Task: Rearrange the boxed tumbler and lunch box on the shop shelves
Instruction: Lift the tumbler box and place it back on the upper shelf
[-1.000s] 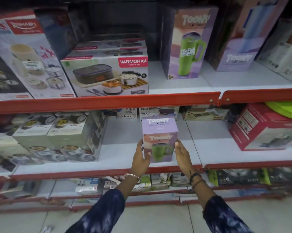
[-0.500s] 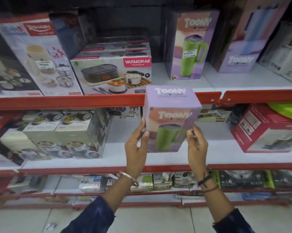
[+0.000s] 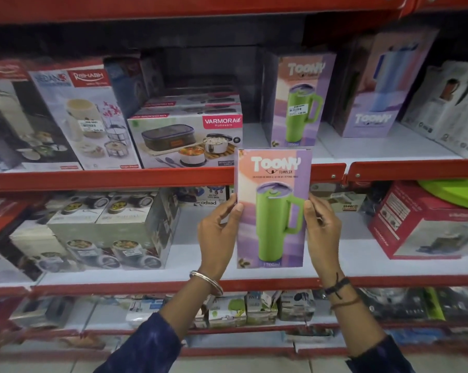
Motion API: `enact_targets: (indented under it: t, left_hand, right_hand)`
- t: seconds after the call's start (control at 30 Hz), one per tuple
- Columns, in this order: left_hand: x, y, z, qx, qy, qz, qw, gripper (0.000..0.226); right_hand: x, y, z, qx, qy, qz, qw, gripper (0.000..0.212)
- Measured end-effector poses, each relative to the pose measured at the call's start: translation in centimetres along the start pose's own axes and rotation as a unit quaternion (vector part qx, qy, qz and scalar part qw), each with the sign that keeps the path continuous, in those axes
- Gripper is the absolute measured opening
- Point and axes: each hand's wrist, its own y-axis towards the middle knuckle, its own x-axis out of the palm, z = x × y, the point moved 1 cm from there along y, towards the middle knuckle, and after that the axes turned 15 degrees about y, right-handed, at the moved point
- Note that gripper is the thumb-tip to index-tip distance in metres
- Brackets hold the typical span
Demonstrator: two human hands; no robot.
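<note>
I hold a purple and pink Toony tumbler box (image 3: 271,205), printed with a green tumbler, upright in front of the shelves. My left hand (image 3: 218,232) grips its left edge and my right hand (image 3: 321,232) its right edge. Its top reaches the red lip of the upper shelf (image 3: 146,179). On that shelf, up and to the left, sits the white Varmora lunch box (image 3: 184,138) on the front of a stack. A second Toony tumbler box (image 3: 300,100) stands right behind the held one.
A third Toony box (image 3: 375,87) stands further right on the upper shelf, Rishabh tiffin boxes (image 3: 82,117) to the left. The middle shelf carries green-white lunch box cartons (image 3: 106,232) on the left and a red carton (image 3: 421,222) on the right. Small boxes fill the bottom shelf.
Both hands lifted the tumbler box from the middle shelf up to the level of the upper shelf's lip. The view tilted upward.
</note>
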Motion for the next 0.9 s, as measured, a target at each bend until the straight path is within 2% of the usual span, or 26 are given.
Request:
enact_targets:
  t: [0.17, 0.27, 0.4, 0.5, 0.67, 0.9]
  left_hand:
    - [0.0, 0.9, 2.1, 0.029, -0.014, -0.005, 0.999, 0.03]
    - [0.0, 2.6, 4.6, 0.087, -0.007, 0.002, 0.996, 0.03]
    - [0.6, 5.6, 8.7, 0.16, 0.001, 0.013, 0.987, 0.038]
    - [1.7, 7.6, 11.2, 0.201, -0.004, 0.021, 0.979, 0.042]
    - [5.0, 10.3, 12.4, 0.244, 0.008, 0.032, 0.969, 0.045]
    - [10.0, 13.3, 9.5, 0.221, 0.029, 0.016, 0.975, 0.044]
  right_hand:
    - [-0.5, 1.4, -2.0, -0.04, -0.001, 0.008, 0.999, 0.029]
    - [-0.8, 3.3, -4.6, -0.094, 0.004, -0.008, 0.996, 0.043]
    - [-1.0, 7.0, -8.1, -0.179, -0.041, -0.011, 0.983, 0.045]
    - [-1.3, 9.9, -9.5, -0.211, -0.043, -0.008, 0.976, 0.045]
    - [-1.6, 13.8, -8.9, -0.213, -0.032, -0.006, 0.976, 0.05]
    - [-2.8, 17.4, -4.5, -0.175, -0.056, -0.011, 0.983, 0.048]
